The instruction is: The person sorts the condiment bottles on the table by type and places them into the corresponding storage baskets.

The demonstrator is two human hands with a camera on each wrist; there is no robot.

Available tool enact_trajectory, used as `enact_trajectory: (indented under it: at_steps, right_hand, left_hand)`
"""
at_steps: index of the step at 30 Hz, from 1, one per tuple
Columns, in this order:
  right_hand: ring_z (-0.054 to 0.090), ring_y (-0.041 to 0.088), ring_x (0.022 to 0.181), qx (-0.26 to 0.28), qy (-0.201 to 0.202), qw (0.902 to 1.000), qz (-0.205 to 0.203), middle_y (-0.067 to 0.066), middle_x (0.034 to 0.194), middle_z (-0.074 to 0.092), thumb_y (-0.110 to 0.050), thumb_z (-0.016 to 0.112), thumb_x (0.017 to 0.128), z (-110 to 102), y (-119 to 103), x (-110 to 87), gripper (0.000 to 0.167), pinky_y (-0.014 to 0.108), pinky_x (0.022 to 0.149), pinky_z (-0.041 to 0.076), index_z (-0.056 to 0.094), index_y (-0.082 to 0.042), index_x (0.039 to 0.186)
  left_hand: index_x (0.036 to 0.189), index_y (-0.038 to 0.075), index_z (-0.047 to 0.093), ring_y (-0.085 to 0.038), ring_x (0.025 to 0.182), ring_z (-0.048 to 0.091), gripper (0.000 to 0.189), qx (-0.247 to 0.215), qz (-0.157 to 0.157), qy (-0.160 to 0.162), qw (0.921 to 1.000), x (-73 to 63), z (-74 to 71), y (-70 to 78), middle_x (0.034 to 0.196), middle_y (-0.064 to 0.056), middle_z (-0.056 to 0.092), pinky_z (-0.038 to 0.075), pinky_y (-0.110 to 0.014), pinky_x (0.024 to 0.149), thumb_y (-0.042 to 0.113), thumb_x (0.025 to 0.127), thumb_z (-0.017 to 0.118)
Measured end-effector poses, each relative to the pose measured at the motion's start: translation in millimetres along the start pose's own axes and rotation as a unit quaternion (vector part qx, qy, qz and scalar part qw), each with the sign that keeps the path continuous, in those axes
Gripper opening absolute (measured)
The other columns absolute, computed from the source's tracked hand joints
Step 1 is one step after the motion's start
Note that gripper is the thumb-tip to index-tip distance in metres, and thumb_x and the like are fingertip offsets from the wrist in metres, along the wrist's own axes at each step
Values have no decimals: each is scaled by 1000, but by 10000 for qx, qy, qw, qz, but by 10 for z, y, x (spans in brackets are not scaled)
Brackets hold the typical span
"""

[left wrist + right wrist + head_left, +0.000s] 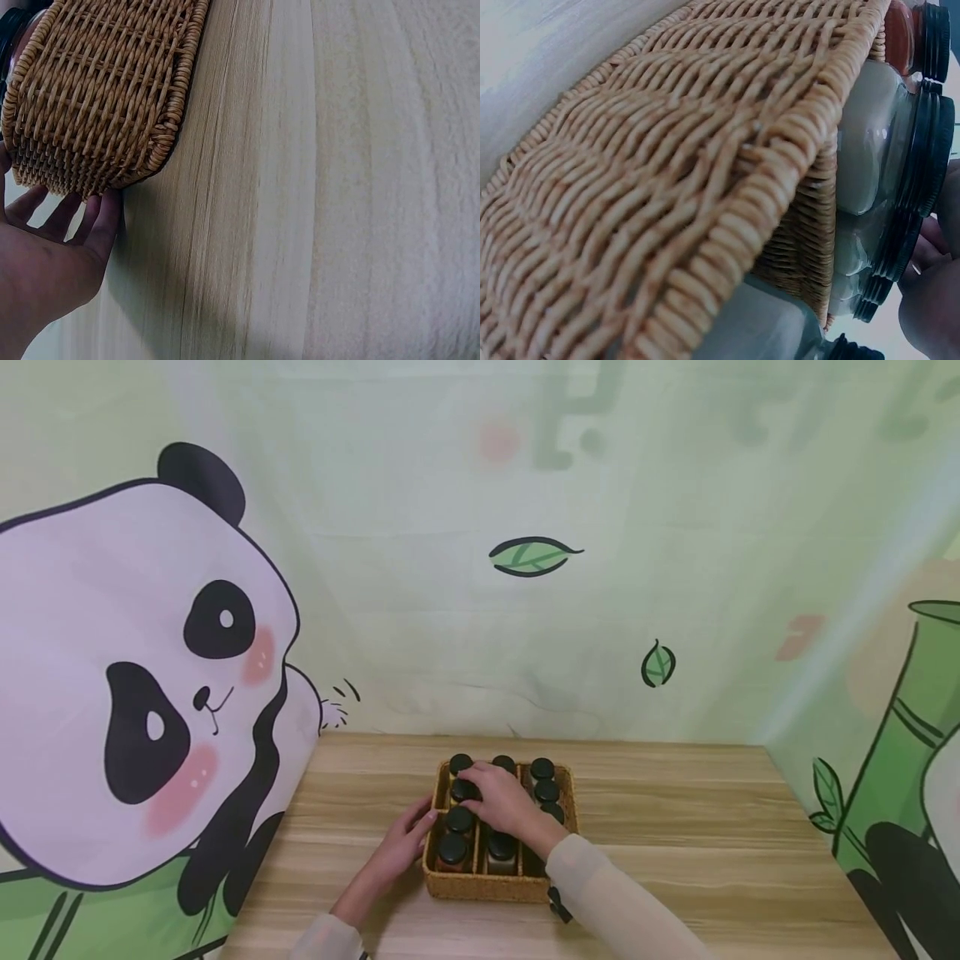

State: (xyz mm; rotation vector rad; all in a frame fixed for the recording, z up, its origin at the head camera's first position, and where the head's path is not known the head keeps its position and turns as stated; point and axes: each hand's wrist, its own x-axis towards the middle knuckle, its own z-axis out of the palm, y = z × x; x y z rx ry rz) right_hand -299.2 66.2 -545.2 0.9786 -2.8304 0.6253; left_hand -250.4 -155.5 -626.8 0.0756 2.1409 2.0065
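A wicker basket [487, 887] with inner dividers stands on the table, holding several glass jars with black lids. My right hand [504, 797] reaches over it from the right, thumb and fingers about the lid of a jar [462, 791] in the left column. In the right wrist view, part of the right hand [930, 281] shows beyond the lids. My left hand [401, 843] rests against the basket's left side. Seen in the left wrist view, the left hand [56, 255] touches the woven wall [97, 97] with extended fingertips.
Behind the basket, the wooden table [675, 835] meets a printed cloth backdrop [420, 635]. Near the front stand a jar with pale contents [866, 139] and a jar with reddish contents [900, 37]. A small black device [558, 906] sits below the right wrist.
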Motion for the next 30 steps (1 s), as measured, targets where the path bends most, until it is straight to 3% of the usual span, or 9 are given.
enact_trajectory:
  at_steps: [9,15,23,27,30]
  right_hand:
    - [67,29,123,34,6,9999,128,13,135,68,-27,79,99,-46,34,-39,44,44,104,58,69,-6,136]
    - [64,30,128,28,-174,9998,72,14,141,65,-31,73,103,-228,26,-74,44,46,107,56,67,-6,139]
    - [57,27,137,555,-534,9968,-204,9,146,64,-52,57,108,-795,-110,-214,59,48,115,49,61,-8,148]
    - [53,30,142,919,-275,9947,-357,10,151,61,-51,60,107,-1144,-152,-371,61,51,118,45,58,-8,152]
    - [50,34,144,1092,139,9928,-465,12,153,58,-46,65,106,-1385,-104,-528,62,58,118,42,55,-9,154]
  left_hand:
    - [164,6,36,-42,146,45,61,36,8,-95,9999,14,33,3,166,-23,37,49,-58,112,37,114,51]
    - [163,4,37,-43,145,45,61,62,91,-96,9999,48,57,1,165,-25,38,49,-57,112,36,114,52]
    - [163,4,38,-44,145,45,61,59,80,-29,9999,75,32,29,164,-26,39,51,-56,110,36,113,54]
    - [162,5,40,-46,141,50,60,234,64,87,9997,52,-60,134,161,-26,43,56,-53,105,32,111,58]
    - [162,6,40,-49,143,48,60,744,245,157,9968,36,-154,358,162,-26,42,53,-57,108,31,111,59]
